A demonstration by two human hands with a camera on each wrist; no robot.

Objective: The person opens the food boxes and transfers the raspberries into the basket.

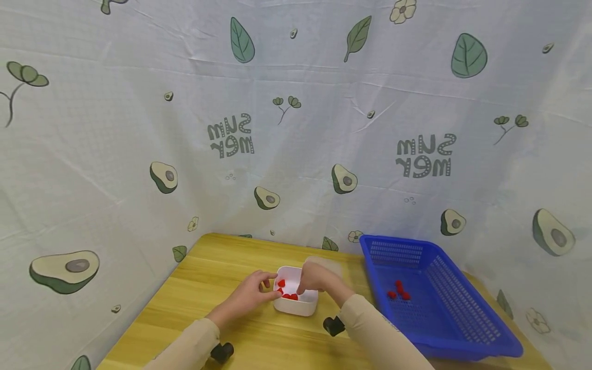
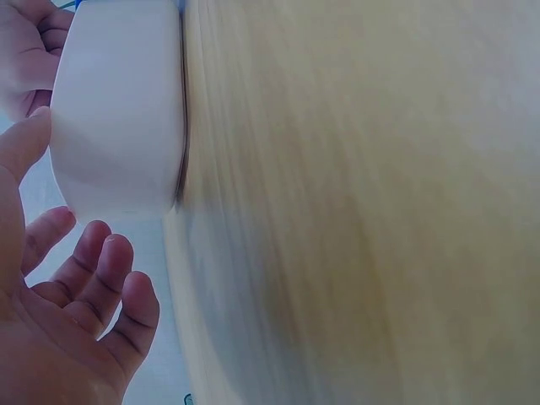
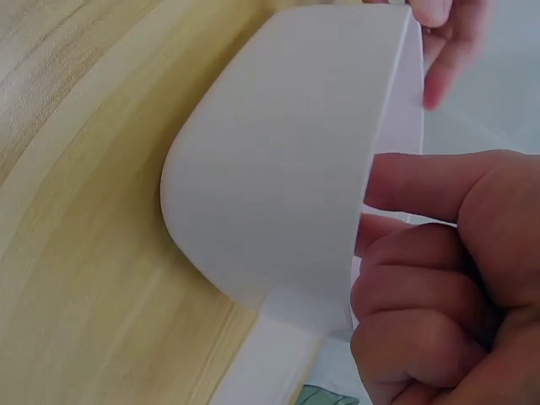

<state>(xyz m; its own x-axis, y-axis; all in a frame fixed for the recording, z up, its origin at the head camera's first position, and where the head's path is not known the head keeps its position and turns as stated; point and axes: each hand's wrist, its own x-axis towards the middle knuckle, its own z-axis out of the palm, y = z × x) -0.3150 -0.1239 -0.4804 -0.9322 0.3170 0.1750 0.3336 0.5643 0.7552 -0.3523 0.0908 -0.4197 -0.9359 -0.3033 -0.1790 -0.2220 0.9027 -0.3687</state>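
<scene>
A white square box (image 1: 294, 307) stands on the wooden table with several small red pieces (image 1: 291, 296) inside. My left hand (image 1: 252, 297) is at its left side, and in the left wrist view the thumb and a fingertip touch the box wall (image 2: 118, 110); the other fingers are loosely bent. My right hand (image 1: 320, 280) reaches over the rim from the right. Its forefinger and thumb dip into the box (image 3: 270, 160) while the other fingers (image 3: 413, 295) are curled outside. The dipping fingertips are hidden, so whether they pinch a piece does not show.
To the right stands a large blue basket (image 1: 455, 336) with several red pieces (image 1: 400, 291) on its floor. A pale flat item (image 1: 334, 265) lies behind the box. A patterned curtain (image 1: 296, 154) hangs behind the wooden table (image 1: 217, 272).
</scene>
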